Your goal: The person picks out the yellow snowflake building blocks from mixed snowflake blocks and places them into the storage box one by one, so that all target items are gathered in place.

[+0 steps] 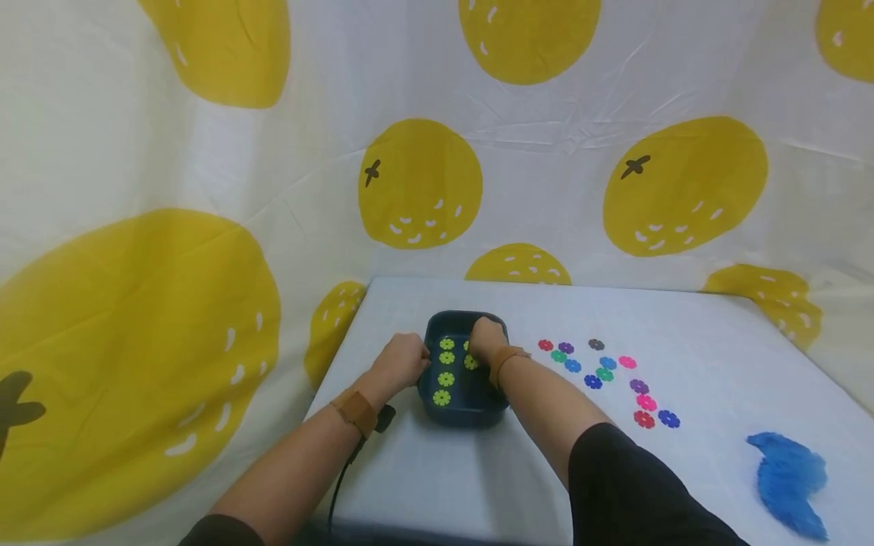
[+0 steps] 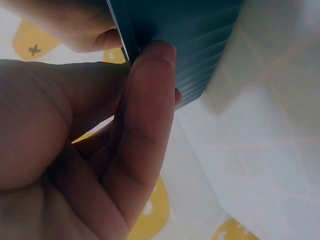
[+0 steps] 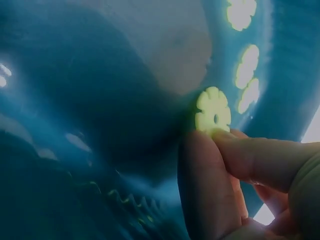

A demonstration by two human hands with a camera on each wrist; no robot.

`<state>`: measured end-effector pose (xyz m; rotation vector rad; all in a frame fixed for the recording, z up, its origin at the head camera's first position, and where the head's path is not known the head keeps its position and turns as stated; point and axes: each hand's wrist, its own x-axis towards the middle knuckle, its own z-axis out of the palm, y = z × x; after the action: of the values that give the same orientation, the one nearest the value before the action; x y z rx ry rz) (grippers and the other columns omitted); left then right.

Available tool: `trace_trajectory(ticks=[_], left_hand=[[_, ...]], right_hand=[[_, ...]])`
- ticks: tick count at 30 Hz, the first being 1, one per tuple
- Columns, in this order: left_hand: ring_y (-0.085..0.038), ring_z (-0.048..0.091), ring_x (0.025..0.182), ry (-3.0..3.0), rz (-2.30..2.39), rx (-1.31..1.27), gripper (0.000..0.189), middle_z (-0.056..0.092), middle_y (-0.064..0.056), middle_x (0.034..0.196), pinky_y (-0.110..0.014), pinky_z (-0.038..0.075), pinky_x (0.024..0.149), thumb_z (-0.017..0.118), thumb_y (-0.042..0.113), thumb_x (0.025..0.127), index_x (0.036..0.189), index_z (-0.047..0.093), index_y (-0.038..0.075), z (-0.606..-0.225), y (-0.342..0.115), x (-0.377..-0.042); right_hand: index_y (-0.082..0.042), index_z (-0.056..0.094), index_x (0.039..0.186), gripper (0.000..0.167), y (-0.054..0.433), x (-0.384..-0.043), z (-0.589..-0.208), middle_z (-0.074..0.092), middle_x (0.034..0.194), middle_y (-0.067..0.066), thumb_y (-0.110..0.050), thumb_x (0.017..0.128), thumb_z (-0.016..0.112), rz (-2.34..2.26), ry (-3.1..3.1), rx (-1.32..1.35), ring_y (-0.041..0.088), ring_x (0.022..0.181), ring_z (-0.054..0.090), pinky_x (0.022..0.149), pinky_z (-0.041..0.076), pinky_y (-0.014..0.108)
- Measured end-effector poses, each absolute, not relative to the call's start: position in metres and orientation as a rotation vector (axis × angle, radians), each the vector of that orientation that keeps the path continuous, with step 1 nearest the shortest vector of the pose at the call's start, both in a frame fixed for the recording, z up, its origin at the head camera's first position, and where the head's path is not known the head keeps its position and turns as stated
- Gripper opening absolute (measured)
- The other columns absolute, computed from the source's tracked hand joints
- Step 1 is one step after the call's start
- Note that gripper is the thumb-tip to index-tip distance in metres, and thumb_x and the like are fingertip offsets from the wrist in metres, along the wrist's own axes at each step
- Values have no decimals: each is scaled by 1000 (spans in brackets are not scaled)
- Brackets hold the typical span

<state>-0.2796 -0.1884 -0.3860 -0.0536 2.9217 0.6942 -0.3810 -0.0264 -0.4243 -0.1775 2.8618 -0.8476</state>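
Observation:
A dark teal basin [image 1: 460,417] with ribbed outer sides [image 2: 200,45] stands on the white table. My left hand [image 1: 403,359] grips its left rim, thumb and fingers on either side of the wall in the left wrist view. Reaching inside from the right, my right hand [image 1: 487,341] pinches a yellow-green flower-shaped disc [image 3: 214,107] between thumb and index finger, close over the basin floor. Several matching flower discs [image 1: 446,378] lie in a column along the left part of the floor. Part of the basin's right side is hidden behind my right hand and wrist.
Several red, pink, purple, blue, green and grey flower discs [image 1: 604,374] lie scattered on the table [image 1: 546,470] to the right of the basin. A fluffy blue thing [image 1: 790,481] lies at the near right. A fruit-patterned curtain [image 1: 546,174] hangs behind. A black cable [image 1: 337,485] runs below my left wrist.

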Motion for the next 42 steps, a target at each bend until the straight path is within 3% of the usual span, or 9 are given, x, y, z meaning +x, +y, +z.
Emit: trace_trajectory(ticks=[11, 21, 25, 28, 30, 33, 37, 42], left_hand=[[-15, 67, 71, 2921, 719, -17, 23, 76, -13, 103, -27, 57, 63, 67, 11, 100, 119, 75, 0, -392, -185, -278], [-16, 67, 73, 2907, 732, -27, 24, 75, -13, 104, -27, 58, 64, 67, 12, 100, 120, 74, 0, -396, -182, -277], [-15, 67, 72, 2917, 736, -9, 23, 76, -14, 105, -27, 58, 64, 67, 11, 100, 119, 75, 0, -396, -181, -276], [-15, 67, 73, 2911, 740, -15, 24, 76, -13, 105, -27, 58, 64, 68, 11, 100, 119, 75, 0, -396, -181, -276], [-15, 67, 73, 2902, 746, -20, 24, 76, -14, 106, -27, 58, 64, 68, 11, 100, 120, 74, 0, -396, -181, -276], [-15, 67, 73, 2899, 749, -25, 25, 76, -14, 107, -27, 58, 64, 68, 11, 100, 121, 74, -1, -395, -183, -277], [-15, 67, 71, 2934, 708, 9, 23, 76, -12, 100, -26, 56, 61, 67, 11, 100, 118, 75, -1, -392, -188, -279], [-16, 65, 68, 2943, 675, 6, 20, 72, -7, 86, -26, 54, 59, 66, 11, 100, 114, 77, 0, -389, -195, -282]], right_hand=[[-1, 69, 107, 13, -22, -372, -426, 66, 84, 11, 0, 97, 61, -835, 2919, -227, 25, 73, 66, 64, 55, 35], [0, 66, 108, 12, -14, -366, -410, 64, 90, 12, 0, 96, 63, -800, 2960, -279, 26, 81, 63, 75, 57, 37], [-2, 66, 94, 8, -6, -369, -403, 60, 78, 10, 3, 95, 60, -830, 2956, -303, 24, 70, 60, 65, 54, 33], [-2, 64, 77, 18, 6, -373, -391, 50, 65, 8, 4, 92, 57, -819, 2963, -359, 21, 57, 50, 55, 46, 30], [-1, 68, 76, 18, 16, -375, -381, 52, 64, 8, 3, 91, 58, -816, 2961, -382, 21, 57, 50, 55, 46, 30], [-1, 75, 90, 12, 34, -377, -371, 65, 77, 10, -3, 92, 63, -789, 2948, -371, 23, 67, 58, 63, 54, 32], [-1, 73, 110, 19, 58, -377, -370, 72, 101, 15, -8, 93, 70, -598, 2912, -304, 29, 87, 66, 82, 59, 42], [1, 68, 116, 30, 72, -374, -387, 71, 104, 16, -10, 90, 79, -368, 2765, -271, 29, 89, 67, 87, 58, 46]])
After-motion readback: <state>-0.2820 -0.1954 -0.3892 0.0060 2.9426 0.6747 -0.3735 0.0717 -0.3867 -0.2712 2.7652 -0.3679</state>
